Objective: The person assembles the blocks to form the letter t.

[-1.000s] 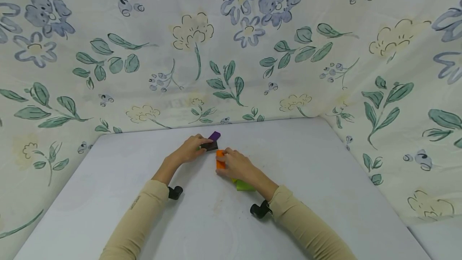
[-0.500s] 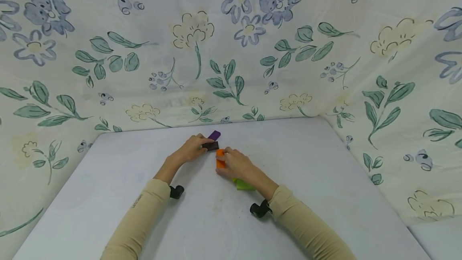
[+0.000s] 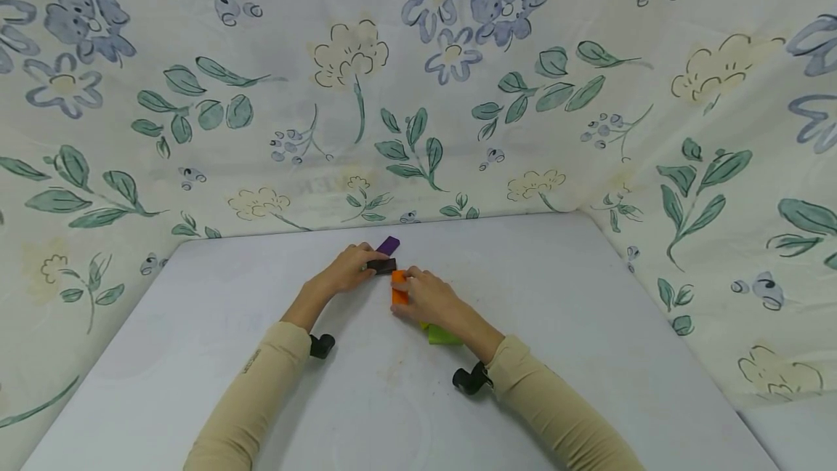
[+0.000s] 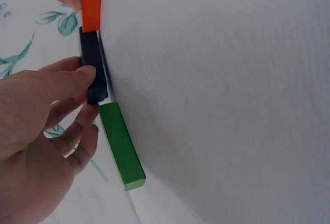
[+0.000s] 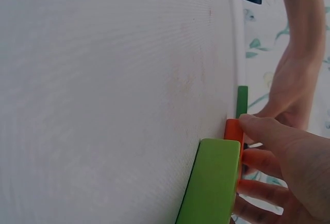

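Note:
My left hand (image 3: 348, 269) pinches a black block (image 3: 384, 266) between thumb and fingers. The block's far end meets, or nearly meets, an orange block (image 3: 399, 289), which my right hand (image 3: 433, 299) grips from its right side. In the left wrist view a dark green block (image 4: 121, 144) lies close to the near end of the black block (image 4: 93, 59), by my curled fingers. Beyond my left fingertips lies a purple block (image 3: 389, 245). A light green block (image 5: 212, 177) lies near my right hand, and the orange block (image 5: 234, 129) shows past it.
A sliver of yellow (image 3: 424, 325) shows beside the light green block, mostly hidden under my right hand. All the blocks are on a white table (image 3: 556, 296). Flower-printed cloth (image 3: 418, 93) rises behind the table's far edge and at its sides.
My left hand has shifted slightly to the right with the black block, closer to the orange one. My right hand and the orange block stay almost still.

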`<state>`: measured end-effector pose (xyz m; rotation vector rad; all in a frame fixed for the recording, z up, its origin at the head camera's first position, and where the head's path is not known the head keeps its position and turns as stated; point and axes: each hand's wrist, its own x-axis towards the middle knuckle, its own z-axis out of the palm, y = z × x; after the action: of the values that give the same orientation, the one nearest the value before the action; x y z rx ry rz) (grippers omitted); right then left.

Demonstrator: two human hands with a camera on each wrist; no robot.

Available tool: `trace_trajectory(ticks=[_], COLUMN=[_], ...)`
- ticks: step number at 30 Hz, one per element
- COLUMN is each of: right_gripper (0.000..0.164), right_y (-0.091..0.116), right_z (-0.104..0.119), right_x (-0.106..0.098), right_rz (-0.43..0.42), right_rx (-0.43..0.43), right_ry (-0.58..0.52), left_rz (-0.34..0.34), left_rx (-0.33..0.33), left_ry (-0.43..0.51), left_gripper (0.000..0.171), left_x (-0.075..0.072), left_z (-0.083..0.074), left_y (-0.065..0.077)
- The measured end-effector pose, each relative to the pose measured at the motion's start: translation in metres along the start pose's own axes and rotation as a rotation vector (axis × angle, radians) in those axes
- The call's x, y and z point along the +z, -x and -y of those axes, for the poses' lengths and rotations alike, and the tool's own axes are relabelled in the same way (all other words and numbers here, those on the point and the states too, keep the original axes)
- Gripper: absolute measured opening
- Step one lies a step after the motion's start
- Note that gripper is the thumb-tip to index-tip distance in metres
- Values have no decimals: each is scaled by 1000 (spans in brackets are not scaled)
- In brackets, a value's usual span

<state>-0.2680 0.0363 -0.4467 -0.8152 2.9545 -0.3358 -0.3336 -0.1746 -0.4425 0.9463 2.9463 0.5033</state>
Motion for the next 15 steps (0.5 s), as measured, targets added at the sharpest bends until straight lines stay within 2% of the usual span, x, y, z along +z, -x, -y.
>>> trace_trajectory(ticks=[15], right_gripper=[52], right_y=[1], right_z=[-1], right_x=[-1], right_rz=[-9], right_rx=[-14], right_ry=[7], left_rz=[19], left_rx=[-4], left_ry=[12], left_gripper=[37], left_x=[5], left_z=[2], left_y=[-5])
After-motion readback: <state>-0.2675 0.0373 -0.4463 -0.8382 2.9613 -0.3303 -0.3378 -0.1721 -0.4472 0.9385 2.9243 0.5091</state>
